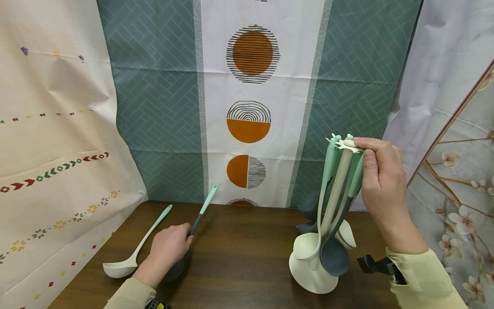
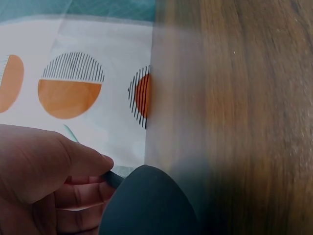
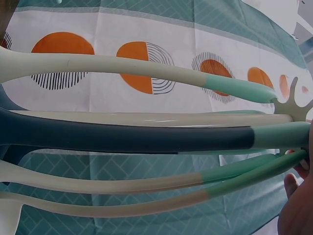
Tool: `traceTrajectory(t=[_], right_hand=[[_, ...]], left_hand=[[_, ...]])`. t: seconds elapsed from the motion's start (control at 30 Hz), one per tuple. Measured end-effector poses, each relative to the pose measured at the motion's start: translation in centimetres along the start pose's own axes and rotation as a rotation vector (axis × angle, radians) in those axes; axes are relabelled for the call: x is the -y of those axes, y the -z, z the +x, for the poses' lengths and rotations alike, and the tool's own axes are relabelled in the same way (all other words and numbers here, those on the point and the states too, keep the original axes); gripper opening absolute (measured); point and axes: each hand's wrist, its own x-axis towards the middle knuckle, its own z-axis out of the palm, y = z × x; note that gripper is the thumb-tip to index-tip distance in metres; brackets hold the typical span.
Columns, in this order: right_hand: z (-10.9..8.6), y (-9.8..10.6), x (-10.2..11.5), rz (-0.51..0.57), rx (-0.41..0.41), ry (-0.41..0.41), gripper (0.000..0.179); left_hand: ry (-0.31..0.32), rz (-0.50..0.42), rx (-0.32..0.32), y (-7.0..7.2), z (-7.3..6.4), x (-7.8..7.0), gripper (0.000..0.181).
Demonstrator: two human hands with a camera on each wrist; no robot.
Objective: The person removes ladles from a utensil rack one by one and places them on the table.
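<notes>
My left hand [image 1: 170,246] grips a dark grey cooking spoon [image 1: 197,224] by its stem, low near the head. Its mint handle points up and away, and the rounded dark head [image 2: 149,205] looms close in the left wrist view. On the right stands a cream utensil stand [image 1: 314,279], hung with several cream and dark grey utensils with mint handles. My right hand [image 1: 384,180] pinches the stand's hooked top, index finger over it and thumb below. Among the hung utensils are a cream ladle [image 1: 306,246] and a dark grey rounded one [image 1: 335,257].
A cream ladle [image 1: 120,268] with a mint handle lies on the brown wooden table [image 1: 247,257], left of my left hand. Patterned cloth [image 1: 162,107] hangs behind the table. More cloth hangs at both sides, and the right one has printed blossoms.
</notes>
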Motion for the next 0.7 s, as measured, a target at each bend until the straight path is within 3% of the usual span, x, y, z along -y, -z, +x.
traceTrajectory(t=[0.7], right_hand=[[0.0,0.1,0.0,0.002,0.005,0.015,0.032]], left_hand=[[0.045,0.045,0.046,0.2,-0.4,1.4,0.023]])
